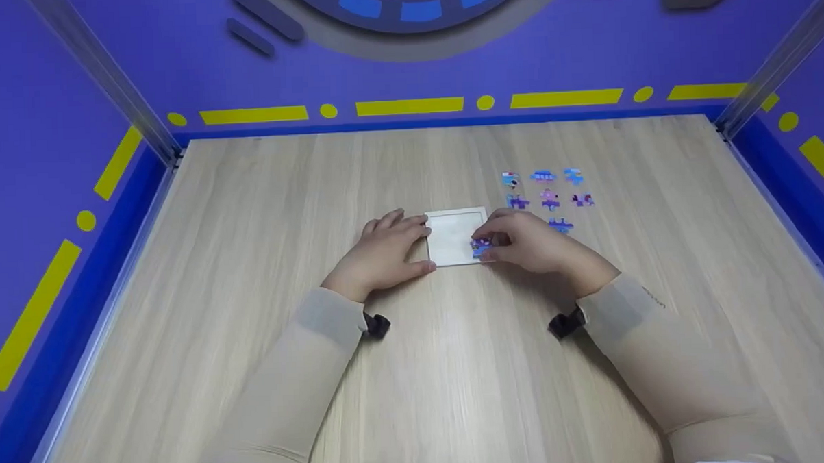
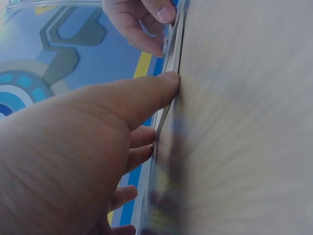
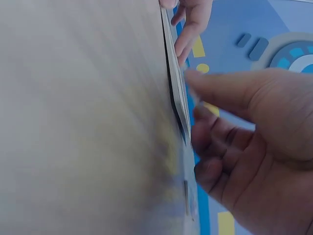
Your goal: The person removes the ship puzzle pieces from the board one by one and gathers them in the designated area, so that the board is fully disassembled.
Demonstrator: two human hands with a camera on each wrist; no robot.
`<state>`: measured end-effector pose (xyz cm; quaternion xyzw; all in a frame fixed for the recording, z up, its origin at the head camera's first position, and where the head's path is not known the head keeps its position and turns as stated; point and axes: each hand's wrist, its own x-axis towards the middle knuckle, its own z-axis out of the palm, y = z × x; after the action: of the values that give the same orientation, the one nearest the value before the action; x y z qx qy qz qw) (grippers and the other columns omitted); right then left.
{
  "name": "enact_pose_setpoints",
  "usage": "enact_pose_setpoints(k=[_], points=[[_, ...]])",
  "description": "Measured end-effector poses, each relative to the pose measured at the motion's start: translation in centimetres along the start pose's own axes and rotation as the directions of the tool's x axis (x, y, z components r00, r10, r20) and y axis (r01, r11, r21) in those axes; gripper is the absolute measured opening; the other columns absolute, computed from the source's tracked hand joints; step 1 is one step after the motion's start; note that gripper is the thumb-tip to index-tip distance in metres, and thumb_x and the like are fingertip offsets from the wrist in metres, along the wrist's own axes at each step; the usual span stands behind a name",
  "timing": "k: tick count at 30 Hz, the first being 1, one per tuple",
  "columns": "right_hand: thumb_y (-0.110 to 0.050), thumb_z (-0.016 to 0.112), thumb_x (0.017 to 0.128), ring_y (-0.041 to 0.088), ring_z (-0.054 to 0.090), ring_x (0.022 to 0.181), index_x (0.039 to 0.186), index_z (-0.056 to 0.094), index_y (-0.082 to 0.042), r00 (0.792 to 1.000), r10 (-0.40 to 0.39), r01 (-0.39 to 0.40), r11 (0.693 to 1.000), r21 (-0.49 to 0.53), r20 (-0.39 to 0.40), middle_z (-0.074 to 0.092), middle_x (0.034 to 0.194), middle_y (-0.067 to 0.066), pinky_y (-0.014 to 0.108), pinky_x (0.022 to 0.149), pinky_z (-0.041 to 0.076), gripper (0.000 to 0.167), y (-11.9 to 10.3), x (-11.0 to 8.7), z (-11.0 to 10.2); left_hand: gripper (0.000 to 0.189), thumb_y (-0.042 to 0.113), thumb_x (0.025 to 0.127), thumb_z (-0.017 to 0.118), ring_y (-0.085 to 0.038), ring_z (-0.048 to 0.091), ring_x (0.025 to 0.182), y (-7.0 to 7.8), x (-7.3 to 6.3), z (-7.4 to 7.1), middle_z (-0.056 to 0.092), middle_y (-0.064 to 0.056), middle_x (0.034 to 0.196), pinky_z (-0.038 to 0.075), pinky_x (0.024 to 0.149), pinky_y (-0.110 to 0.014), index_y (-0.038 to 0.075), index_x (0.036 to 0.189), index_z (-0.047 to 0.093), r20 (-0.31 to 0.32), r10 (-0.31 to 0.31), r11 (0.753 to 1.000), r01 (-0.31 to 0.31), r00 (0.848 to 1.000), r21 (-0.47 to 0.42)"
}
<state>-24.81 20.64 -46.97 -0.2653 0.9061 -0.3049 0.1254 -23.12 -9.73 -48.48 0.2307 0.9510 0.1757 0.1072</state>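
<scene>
A square white puzzle tray (image 1: 451,240) with a raised rim lies flat on the table. Against its left edge rests my left hand (image 1: 387,249), fingers spread and fairly straight, with thumb and fingertips touching the rim. My right hand (image 1: 525,240) pinches a purple and blue jigsaw piece (image 1: 480,248) over the tray's lower right corner. Whether that piece touches the tray floor, I cannot tell. In the right wrist view, the thumb and curled fingers of my right hand (image 3: 244,127) hang beside the tray's edge (image 3: 177,93), and the piece is mostly hidden.
Several loose jigsaw pieces lie in rough rows to the tray's upper right, among them a pink one (image 1: 549,199) and a blue one (image 1: 574,176). One piece (image 1: 560,225) lies just behind my right hand. Blue-purple panels (image 1: 406,74) wall the table's back and sides.
</scene>
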Motion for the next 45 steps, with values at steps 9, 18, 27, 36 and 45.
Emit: enact_pose_setpoints(k=[9, 18, 27, 36, 45], points=[[-0.013, 0.083, 0.102, 0.028, 0.066, 0.112, 0.135, 0.083, -0.014, 0.995, 0.104, -0.098, 0.972, 0.215, -0.014, 0.074, 0.135, 0.010, 0.026, 0.087, 0.060, 0.033, 0.7, -0.3, -0.7, 0.071, 0.057, 0.107, 0.070, -0.039, 0.021, 0.178, -0.2, 0.2, 0.3, 0.040, 0.001, 0.185, 0.018, 0.143, -0.065, 0.020, 0.167, 0.057, 0.011, 0.007, 1.000, -0.007, 1.000, -0.004], [-0.005, 0.082, 0.098, 0.025, 0.065, 0.117, 0.150, 0.071, -0.004, 0.970, 0.241, -0.207, 0.792, 0.574, 0.018, 0.062, 0.144, 0.014, 0.022, 0.089, 0.065, 0.053, 0.9, 0.1, -0.4, 0.072, 0.059, 0.108, 0.069, -0.039, 0.021, 0.178, -0.4, 0.2, 0.4, 0.039, 0.002, 0.185, 0.018, 0.143, -0.065, 0.021, 0.168, 0.056, 0.019, 0.007, 1.000, -0.007, 1.000, 0.004], [-0.005, 0.079, 0.100, 0.021, 0.054, 0.124, 0.156, 0.068, -0.009, 0.954, 0.296, -0.248, 0.717, 0.652, 0.037, 0.063, 0.142, 0.006, 0.020, 0.087, 0.058, 0.058, 0.6, 0.0, -0.6, 0.071, 0.057, 0.107, 0.071, -0.039, 0.023, 0.177, -0.3, 0.1, 0.2, 0.042, 0.001, 0.184, 0.021, 0.141, -0.066, 0.021, 0.166, 0.057, 0.003, 0.005, 1.000, -0.005, 1.000, 0.005], [-0.001, 0.065, 0.110, 0.007, 0.070, 0.107, 0.162, 0.059, -0.001, 0.939, 0.339, -0.264, 0.596, 0.759, 0.060, 0.073, 0.129, -0.007, 0.022, 0.100, 0.064, 0.052, 1.0, -1.0, -2.0, 0.072, 0.057, 0.107, 0.071, -0.038, 0.021, 0.178, -0.1, 0.1, 0.3, 0.040, 0.002, 0.185, 0.019, 0.142, -0.064, 0.021, 0.167, 0.056, 0.008, 0.006, 1.000, -0.006, 1.000, -0.007], [0.002, 0.069, 0.109, 0.008, 0.075, 0.092, 0.127, 0.068, -0.005, 0.957, 0.288, -0.160, 0.572, 0.804, -0.014, 0.077, 0.107, -0.006, 0.022, 0.084, 0.064, 0.019, 3.4, -2.6, -4.2, 0.071, 0.056, 0.107, 0.071, -0.038, 0.022, 0.178, -0.2, 0.0, 0.2, 0.041, 0.001, 0.185, 0.019, 0.143, -0.063, 0.021, 0.167, 0.056, -0.003, 0.004, 1.000, -0.004, 1.000, -0.007]])
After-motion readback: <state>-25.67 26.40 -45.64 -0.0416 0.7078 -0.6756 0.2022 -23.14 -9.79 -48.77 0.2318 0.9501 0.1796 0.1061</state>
